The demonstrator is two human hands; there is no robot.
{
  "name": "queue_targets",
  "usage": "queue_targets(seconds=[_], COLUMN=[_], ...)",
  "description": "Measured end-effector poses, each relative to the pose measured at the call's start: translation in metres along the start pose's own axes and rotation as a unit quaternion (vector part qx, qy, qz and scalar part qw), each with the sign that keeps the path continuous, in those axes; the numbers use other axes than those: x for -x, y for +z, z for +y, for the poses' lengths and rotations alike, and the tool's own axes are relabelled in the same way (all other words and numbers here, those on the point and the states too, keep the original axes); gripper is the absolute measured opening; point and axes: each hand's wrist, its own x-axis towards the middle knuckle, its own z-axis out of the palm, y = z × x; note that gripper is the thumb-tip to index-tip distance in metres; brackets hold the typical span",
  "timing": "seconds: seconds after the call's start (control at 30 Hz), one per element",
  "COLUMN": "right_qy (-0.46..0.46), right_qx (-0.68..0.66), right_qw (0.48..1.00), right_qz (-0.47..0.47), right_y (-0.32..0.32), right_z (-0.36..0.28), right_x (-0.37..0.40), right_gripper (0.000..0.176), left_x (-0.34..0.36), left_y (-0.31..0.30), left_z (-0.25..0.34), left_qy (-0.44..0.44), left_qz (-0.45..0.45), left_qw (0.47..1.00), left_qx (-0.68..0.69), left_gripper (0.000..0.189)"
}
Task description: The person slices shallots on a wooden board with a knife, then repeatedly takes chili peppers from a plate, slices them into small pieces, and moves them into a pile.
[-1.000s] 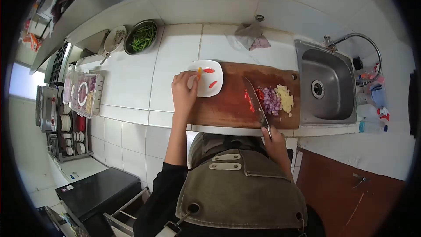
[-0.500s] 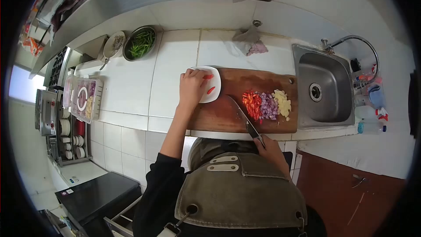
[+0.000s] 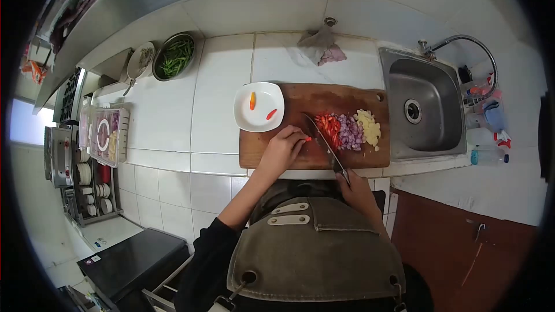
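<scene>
My left hand is over the wooden cutting board, its fingers pinching a small red chili. The knife is in my right hand, which is closed round its handle at the board's near edge; the blade slants up and left between the pinched chili and the chopped food. Chopped red chili, diced purple onion and chopped pale garlic lie in touching heaps on the right. A white square dish overlaps the board's far left corner and holds an orange chili and a red one.
Right of the board is a steel sink with a curved faucet. A cloth hangs against the back wall. Toward the left stand a bowl of green chilies, a small pan and a lidded plastic container.
My left hand has come from the white dish to the board, bringing a red chili near the blade. The knife stays in my right hand.
</scene>
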Motion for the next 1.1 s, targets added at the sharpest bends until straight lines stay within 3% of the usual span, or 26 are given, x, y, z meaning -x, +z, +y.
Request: queue_targets(seconds=[0.57,0.77,1.0,1.1], right_qy=[0.026,-0.076,-0.061,-0.002], right_qx=[0.153,0.12,0.091,0.066], right_qw=[0.988,0.988,0.992,0.998], right_qz=[-0.008,0.065,0.056,0.018], right_y=[0.008,0.031,0.027,0.02], right_z=[-0.002,0.002,-0.001,0.009], right_x=[0.019,-0.007,0.001,0.013], right_gripper=[0.032,0.029,0.031,0.031], left_x=[0.003,0.004,0.005,0.004], left_y=[0.006,0.007,0.01,0.009], left_z=[-0.007,-0.008,-0.009,-0.008], left_qy=[0.023,0.028,0.028,0.026], left_qz=[0.012,0.024,0.034,0.039], left_qw=[0.999,0.999,0.999,0.999], left_qx=[-0.025,-0.013,-0.004,-0.003], left_gripper=[0.01,0.01,0.009,0.01])
